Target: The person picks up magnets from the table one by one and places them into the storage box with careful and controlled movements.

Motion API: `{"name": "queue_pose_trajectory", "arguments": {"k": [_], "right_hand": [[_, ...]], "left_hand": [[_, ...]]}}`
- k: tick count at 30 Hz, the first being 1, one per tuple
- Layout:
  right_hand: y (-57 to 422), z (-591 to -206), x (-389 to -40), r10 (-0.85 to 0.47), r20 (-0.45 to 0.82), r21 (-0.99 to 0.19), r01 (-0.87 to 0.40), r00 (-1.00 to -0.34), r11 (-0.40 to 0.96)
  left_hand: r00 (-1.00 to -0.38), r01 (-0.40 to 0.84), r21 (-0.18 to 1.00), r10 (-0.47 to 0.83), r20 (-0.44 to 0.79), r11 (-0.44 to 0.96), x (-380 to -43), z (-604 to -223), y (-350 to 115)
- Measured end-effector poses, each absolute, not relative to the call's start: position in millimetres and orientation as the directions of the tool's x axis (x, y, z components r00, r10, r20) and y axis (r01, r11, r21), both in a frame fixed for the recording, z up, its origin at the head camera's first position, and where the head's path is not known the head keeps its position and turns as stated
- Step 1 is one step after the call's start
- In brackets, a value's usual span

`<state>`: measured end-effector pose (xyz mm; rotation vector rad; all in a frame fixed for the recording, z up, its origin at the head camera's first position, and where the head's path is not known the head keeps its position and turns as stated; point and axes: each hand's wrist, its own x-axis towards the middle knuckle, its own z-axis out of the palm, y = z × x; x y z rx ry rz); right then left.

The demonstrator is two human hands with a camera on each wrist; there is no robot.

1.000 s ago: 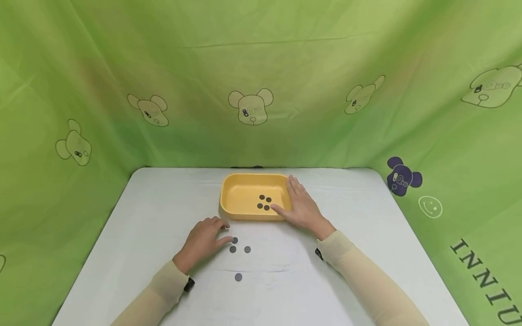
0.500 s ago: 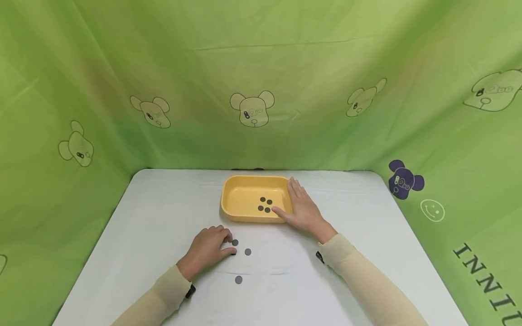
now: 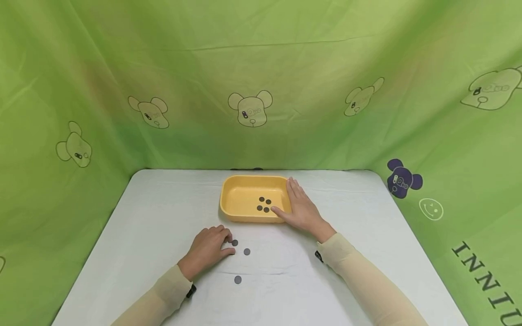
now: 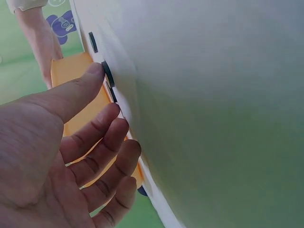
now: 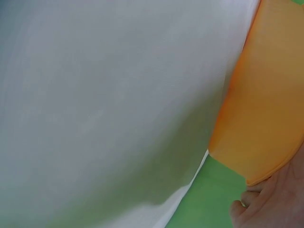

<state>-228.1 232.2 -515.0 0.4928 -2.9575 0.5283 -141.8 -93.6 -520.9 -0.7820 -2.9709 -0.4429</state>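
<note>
Head view puts the left hand (image 3: 208, 246) half open on the desk (image 3: 155, 199), fingers loosely bent and apart from the thumb, which — by the left wrist camera — touches one small dark disc (image 4: 108, 74) without pinching it. A second disc (image 3: 234, 242) lies just beside the fingertips, a third disc (image 3: 246, 251) near the thumb, a fourth disc (image 3: 238, 280) closer to the person. Farther out, the right hand (image 3: 302, 208) rests against the right end of a yellow tray (image 3: 240, 218), fingers straight and thumb over the rim, with four more discs (image 3: 262, 199) inside.
</note>
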Motion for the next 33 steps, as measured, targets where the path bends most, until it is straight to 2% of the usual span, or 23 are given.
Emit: {"name": "queue_pose_trajectory", "arguments": {"k": [16, 26, 33], "right_hand": [[232.1, -515.9, -229.2, -0.303, 0.152, -0.311, -0.337, -0.941, 0.889], [232.1, -513.9, -227.9, -0.306, 0.155, -0.318, -0.341, -0.939, 0.885], [231.7, -512.9, -227.5, -0.305, 0.154, -0.33, -0.34, -0.94, 0.881]], "left_hand": [[-0.863, 0.504, 0.255, 0.494, 0.106, 0.825, -143.1, -520.7, -95.1], [-0.87, 0.483, 0.283, 0.491, 0.049, 0.828, -139.9, -516.9, -101.1], [-0.86, 0.5, 0.278, 0.508, 0.05, 0.82, -138.8, -515.5, -103.2]]}}
